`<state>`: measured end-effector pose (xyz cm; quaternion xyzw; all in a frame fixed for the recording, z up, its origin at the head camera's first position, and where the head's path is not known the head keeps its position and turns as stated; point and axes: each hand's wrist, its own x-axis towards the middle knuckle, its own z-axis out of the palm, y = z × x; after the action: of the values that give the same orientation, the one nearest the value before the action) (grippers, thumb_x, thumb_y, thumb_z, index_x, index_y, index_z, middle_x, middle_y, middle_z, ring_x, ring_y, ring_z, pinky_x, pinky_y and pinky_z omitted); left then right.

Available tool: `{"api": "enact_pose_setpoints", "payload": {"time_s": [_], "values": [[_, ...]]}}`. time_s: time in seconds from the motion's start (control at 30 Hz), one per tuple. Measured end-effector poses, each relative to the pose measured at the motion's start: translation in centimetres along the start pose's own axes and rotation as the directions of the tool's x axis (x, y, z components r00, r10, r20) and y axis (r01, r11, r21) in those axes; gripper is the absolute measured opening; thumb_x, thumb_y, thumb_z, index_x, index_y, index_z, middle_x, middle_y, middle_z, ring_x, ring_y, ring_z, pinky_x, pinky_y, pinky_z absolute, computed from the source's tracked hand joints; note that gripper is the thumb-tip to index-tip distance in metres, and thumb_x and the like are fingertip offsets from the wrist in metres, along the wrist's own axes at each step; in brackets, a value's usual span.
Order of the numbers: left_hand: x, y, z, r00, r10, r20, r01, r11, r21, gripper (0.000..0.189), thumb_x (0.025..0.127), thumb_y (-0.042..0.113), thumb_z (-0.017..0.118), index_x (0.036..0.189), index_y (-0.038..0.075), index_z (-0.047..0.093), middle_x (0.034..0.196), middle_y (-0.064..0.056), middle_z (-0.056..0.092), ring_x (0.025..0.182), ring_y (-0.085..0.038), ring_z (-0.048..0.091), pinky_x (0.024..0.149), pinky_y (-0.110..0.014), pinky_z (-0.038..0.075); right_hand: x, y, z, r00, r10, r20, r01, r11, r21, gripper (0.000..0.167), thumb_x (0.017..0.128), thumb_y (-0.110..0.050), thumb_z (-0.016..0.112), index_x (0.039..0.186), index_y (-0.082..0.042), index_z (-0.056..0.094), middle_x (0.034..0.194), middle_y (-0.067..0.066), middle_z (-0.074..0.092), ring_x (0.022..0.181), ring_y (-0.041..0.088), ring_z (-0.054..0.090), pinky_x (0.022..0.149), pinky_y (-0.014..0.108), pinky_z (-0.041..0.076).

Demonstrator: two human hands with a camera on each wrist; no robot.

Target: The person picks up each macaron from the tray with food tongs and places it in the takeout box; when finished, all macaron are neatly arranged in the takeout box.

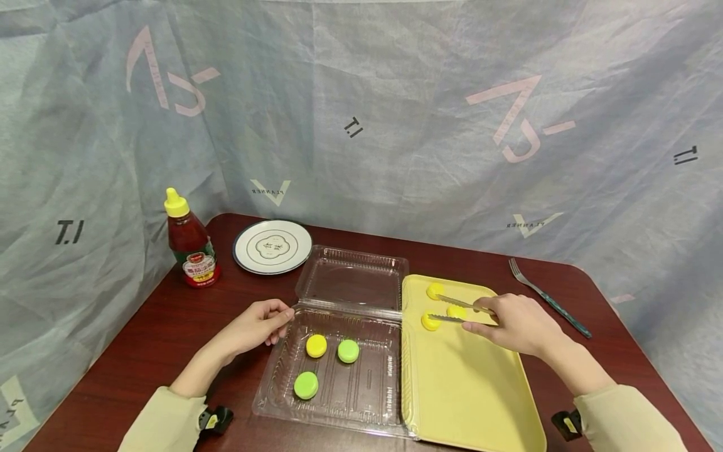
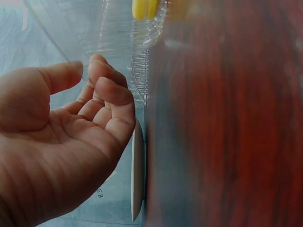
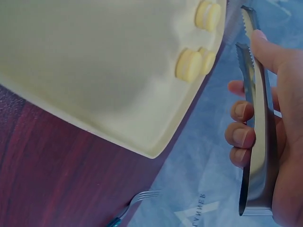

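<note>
My right hand (image 1: 522, 323) grips metal tongs (image 3: 265, 156), their toothed tips apart over the far end of a yellow tray (image 1: 463, 389). Three yellow macarons (image 3: 189, 65) sit on the tray near those tips, and nothing shows between the tips in the right wrist view. At the left, my left hand (image 1: 260, 326) pinches the edge of a clear plastic clamshell box (image 1: 361, 402) between thumb and index finger, the other fingers curled. Inside its near half lie a yellow macaron (image 1: 316, 346) and two green macarons (image 1: 348, 351). The box's lid (image 1: 353, 279) lies folded back, away from me.
A ketchup bottle (image 1: 192, 242) with a yellow cap stands at the far left. Beside it is a white plate (image 1: 273, 247) with a dark rim. To the right of the tray lies a fork (image 1: 550, 300). A grey printed cloth (image 1: 395, 125) hangs behind the dark wooden table.
</note>
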<state>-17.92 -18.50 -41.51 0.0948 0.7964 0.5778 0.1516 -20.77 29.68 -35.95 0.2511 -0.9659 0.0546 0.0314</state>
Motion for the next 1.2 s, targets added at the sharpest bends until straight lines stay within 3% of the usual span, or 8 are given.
{"api": "enact_pose_setpoints", "payload": {"time_s": [0.2, 0.5, 0.83, 0.97, 1.1, 1.2], "values": [[0.0, -0.1, 0.0, 1.0, -0.002, 0.003, 0.002, 1.0, -0.003, 0.024, 0.105, 0.021, 0.052, 0.106, -0.003, 0.058, 0.072, -0.005, 0.056, 0.064, -0.016, 0.051, 0.058, -0.026, 0.046, 0.1, 0.5, 0.7, 0.999, -0.007, 0.034, 0.007, 1.0, -0.006, 0.054, 0.087, -0.061, 0.066, 0.109, -0.013, 0.075, 0.078, -0.011, 0.068, 0.055, -0.001, 0.048, 0.05, 0.027, 0.04], [0.0, -0.1, 0.1, 1.0, -0.011, 0.001, 0.011, 1.0, -0.002, 0.024, 0.105, 0.021, 0.052, 0.106, -0.002, 0.058, 0.072, -0.005, 0.056, 0.065, -0.016, 0.052, 0.058, -0.026, 0.045, 0.5, 0.5, 1.1, 0.997, -0.046, 0.063, 0.048, 0.998, -0.032, 0.041, 0.087, -0.052, 0.073, 0.104, -0.015, 0.077, 0.093, -0.004, 0.074, 0.064, 0.004, 0.061, 0.056, 0.031, 0.048], [0.0, -0.1, 0.2, 1.0, -0.009, -0.002, 0.009, 1.0, 0.005, 0.024, 0.105, 0.021, 0.052, 0.107, -0.002, 0.058, 0.072, -0.005, 0.056, 0.064, -0.017, 0.052, 0.057, -0.026, 0.045, 1.1, 0.1, 0.9, 0.994, -0.064, 0.087, 0.068, 0.996, -0.053, 0.035, 0.087, -0.05, 0.073, 0.099, -0.016, 0.078, 0.088, -0.006, 0.073, 0.056, -0.003, 0.049, 0.051, 0.025, 0.04], [0.0, 0.0, 0.1, 1.0, -0.01, 0.0, 0.01, 1.0, 0.01, 0.025, 0.105, 0.022, 0.052, 0.107, -0.002, 0.058, 0.072, -0.005, 0.055, 0.065, -0.017, 0.052, 0.057, -0.027, 0.045, 1.1, 0.0, 0.9, 0.993, -0.072, 0.094, 0.077, 0.995, -0.059, 0.026, 0.087, -0.049, 0.073, 0.08, -0.024, 0.071, 0.067, -0.017, 0.057, 0.051, -0.002, 0.035, 0.048, 0.024, 0.03], [0.1, -0.1, 0.1, 1.0, -0.008, -0.002, 0.008, 1.0, 0.014, 0.025, 0.105, 0.022, 0.052, 0.107, -0.002, 0.058, 0.071, -0.005, 0.055, 0.064, -0.017, 0.051, 0.057, -0.027, 0.045, 1.2, -0.1, 0.9, 0.992, -0.091, 0.092, 0.096, 0.994, -0.06, 0.036, 0.088, -0.047, 0.073, 0.065, -0.028, 0.054, 0.057, -0.017, 0.027, 0.052, 0.001, 0.02, 0.049, 0.023, 0.019], [0.1, -0.1, 0.2, 1.0, -0.009, -0.004, 0.009, 1.0, 0.015, 0.025, 0.105, 0.022, 0.052, 0.106, -0.002, 0.059, 0.071, -0.005, 0.055, 0.064, -0.017, 0.051, 0.057, -0.027, 0.045, 1.2, -0.2, 0.8, 0.991, -0.097, 0.093, 0.103, 0.993, -0.055, 0.033, 0.088, -0.046, 0.074, 0.066, -0.028, 0.056, 0.057, -0.018, 0.029, 0.052, 0.001, 0.021, 0.048, 0.023, 0.02]]}}
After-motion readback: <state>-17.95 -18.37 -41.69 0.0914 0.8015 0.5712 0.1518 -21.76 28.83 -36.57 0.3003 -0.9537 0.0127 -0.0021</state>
